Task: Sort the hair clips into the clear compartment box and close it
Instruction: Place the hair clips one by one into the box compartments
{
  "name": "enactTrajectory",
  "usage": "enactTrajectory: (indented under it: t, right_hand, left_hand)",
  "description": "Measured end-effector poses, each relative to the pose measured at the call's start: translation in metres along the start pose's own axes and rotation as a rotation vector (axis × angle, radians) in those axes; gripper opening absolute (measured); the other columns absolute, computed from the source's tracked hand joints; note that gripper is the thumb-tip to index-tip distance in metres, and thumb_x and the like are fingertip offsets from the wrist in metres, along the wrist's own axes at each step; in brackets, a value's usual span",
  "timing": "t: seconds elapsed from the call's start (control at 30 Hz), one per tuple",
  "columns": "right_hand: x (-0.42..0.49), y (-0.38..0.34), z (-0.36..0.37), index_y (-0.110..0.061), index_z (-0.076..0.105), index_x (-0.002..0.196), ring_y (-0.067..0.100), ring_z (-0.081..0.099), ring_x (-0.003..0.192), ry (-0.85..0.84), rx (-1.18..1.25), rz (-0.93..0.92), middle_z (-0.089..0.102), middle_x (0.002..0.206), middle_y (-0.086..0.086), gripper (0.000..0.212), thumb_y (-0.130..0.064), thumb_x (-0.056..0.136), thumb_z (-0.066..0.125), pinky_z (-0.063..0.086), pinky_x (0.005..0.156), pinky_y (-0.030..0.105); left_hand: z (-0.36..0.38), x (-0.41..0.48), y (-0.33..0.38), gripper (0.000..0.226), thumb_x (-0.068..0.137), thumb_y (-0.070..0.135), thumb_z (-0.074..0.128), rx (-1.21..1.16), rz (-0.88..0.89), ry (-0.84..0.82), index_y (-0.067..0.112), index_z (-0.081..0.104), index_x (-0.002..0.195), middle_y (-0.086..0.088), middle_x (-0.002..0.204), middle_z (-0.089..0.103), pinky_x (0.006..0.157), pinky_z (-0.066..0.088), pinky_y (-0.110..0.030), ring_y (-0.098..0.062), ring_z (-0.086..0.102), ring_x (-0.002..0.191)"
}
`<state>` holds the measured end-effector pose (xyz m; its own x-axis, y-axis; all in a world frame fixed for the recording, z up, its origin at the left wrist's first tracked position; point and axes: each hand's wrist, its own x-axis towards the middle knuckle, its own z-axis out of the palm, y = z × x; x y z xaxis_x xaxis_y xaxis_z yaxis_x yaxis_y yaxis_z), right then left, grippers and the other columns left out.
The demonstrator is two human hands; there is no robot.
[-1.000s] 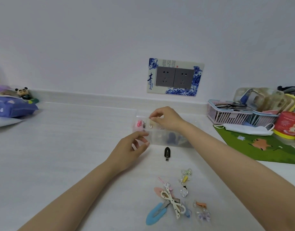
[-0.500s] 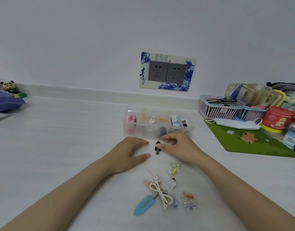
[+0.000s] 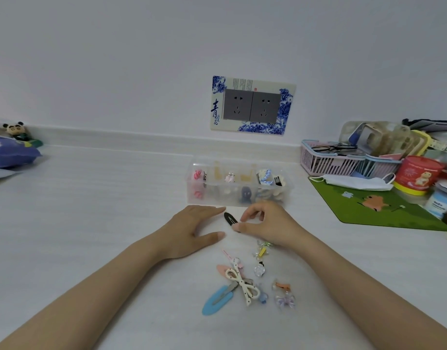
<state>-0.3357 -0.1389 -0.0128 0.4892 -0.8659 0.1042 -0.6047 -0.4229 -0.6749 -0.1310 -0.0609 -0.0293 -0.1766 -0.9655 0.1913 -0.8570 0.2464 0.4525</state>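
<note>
left hand: flat, empty, on table | right hand: thumb and forefinger pinching black clip | clear box: just behind

black clip, blue clip, white polka-dot bow, green mat

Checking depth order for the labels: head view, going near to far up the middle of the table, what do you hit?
Blue clip → white bow clip → black clip, at the right hand's fingertips → clear box → wall sockets.
</note>
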Motion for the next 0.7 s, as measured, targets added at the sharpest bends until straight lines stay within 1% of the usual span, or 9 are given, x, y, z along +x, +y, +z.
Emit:
enactTrajectory:
  t: [0.1,0.17,0.23,0.33,0.4,0.47,0.57,0.63,0.7]
  right_hand:
    - [-0.003,-0.001,0.003,-0.021,0.072,0.079,-0.002,0.050,0.078,-0.058,0.066,-0.046,0.063,0.082,-0.014,0.016,-0.033,0.072,0.078,0.036,0.070,0.016]
    - [-0.004,-0.002,0.004,-0.022,0.072,0.077,-0.002,0.052,0.076,-0.066,0.124,-0.070,0.063,0.077,-0.015,0.009,-0.028,0.073,0.078,0.037,0.069,0.011]
    - [-0.005,-0.004,0.006,-0.024,0.071,0.073,-0.004,0.053,0.070,-0.058,0.217,-0.081,0.065,0.073,-0.013,0.007,-0.023,0.073,0.078,0.039,0.065,0.007]
    - [-0.002,-0.009,0.007,-0.019,0.068,0.074,-0.003,0.059,0.064,-0.040,0.402,-0.112,0.067,0.073,-0.006,0.012,-0.011,0.075,0.076,0.045,0.065,0.007]
    - [0.003,-0.015,0.007,-0.020,0.066,0.076,-0.001,0.060,0.063,0.014,0.458,-0.143,0.068,0.071,-0.005,0.014,-0.009,0.075,0.076,0.047,0.067,0.009]
    - [0.011,-0.024,0.004,-0.016,0.066,0.079,0.001,0.062,0.061,0.061,0.497,-0.169,0.069,0.066,-0.008,0.013,-0.008,0.075,0.075,0.049,0.067,0.011]
    - [0.027,-0.044,-0.003,-0.012,0.067,0.079,0.000,0.063,0.057,0.126,0.500,-0.233,0.068,0.062,-0.008,0.009,-0.006,0.076,0.074,0.048,0.063,0.010]
    - [0.043,-0.054,-0.009,-0.012,0.068,0.079,-0.002,0.061,0.059,0.206,0.442,-0.279,0.068,0.069,-0.006,0.007,-0.009,0.076,0.074,0.046,0.064,0.009]
    - [0.063,-0.058,-0.015,-0.011,0.070,0.082,-0.001,0.061,0.066,0.307,0.359,-0.286,0.070,0.077,-0.003,0.008,-0.016,0.077,0.074,0.045,0.064,0.007]
  left_hand:
    - [0.002,0.001,0.000,0.062,0.077,0.065,0.045,-0.014,0.021,0.003,0.037,0.046,0.133,0.012,0.137,0.048,0.103,0.024,-0.015,-0.002,0.036,0.126]
    - [0.002,0.004,-0.001,0.045,0.079,0.057,0.054,-0.060,0.052,0.046,0.035,0.060,0.118,0.014,0.121,0.058,0.098,0.035,-0.017,0.002,0.046,0.112]
    - [0.002,0.006,0.000,0.027,0.080,0.049,0.060,-0.101,0.059,0.124,0.032,0.068,0.099,0.016,0.099,0.066,0.084,0.045,-0.020,0.001,0.055,0.094]
    - [0.000,0.007,0.000,0.006,0.080,0.031,0.070,-0.245,-0.010,0.206,0.026,0.072,0.082,0.012,0.075,0.066,0.062,0.039,-0.014,-0.004,0.054,0.071]
    - [-0.003,0.007,0.003,0.003,0.078,0.028,0.073,-0.342,-0.011,0.278,0.025,0.074,0.078,0.009,0.071,0.068,0.056,0.036,-0.014,-0.004,0.050,0.062]
    - [-0.007,0.008,0.004,0.001,0.077,0.026,0.074,-0.422,-0.014,0.397,0.027,0.074,0.078,0.015,0.069,0.068,0.055,0.036,-0.015,-0.004,0.048,0.058]
    - [-0.015,0.011,0.003,0.009,0.080,0.027,0.071,-0.445,-0.009,0.557,0.034,0.070,0.084,0.019,0.079,0.068,0.062,0.038,-0.014,-0.002,0.050,0.067]
    - [-0.019,0.012,-0.002,0.027,0.083,0.043,0.062,-0.252,0.011,0.592,0.037,0.061,0.109,0.019,0.107,0.063,0.079,0.035,-0.008,0.005,0.049,0.090]
    - [-0.021,0.014,-0.012,0.057,0.084,0.056,0.044,-0.057,0.009,0.535,0.028,0.045,0.134,0.015,0.135,0.046,0.102,0.027,-0.014,0.000,0.038,0.120]
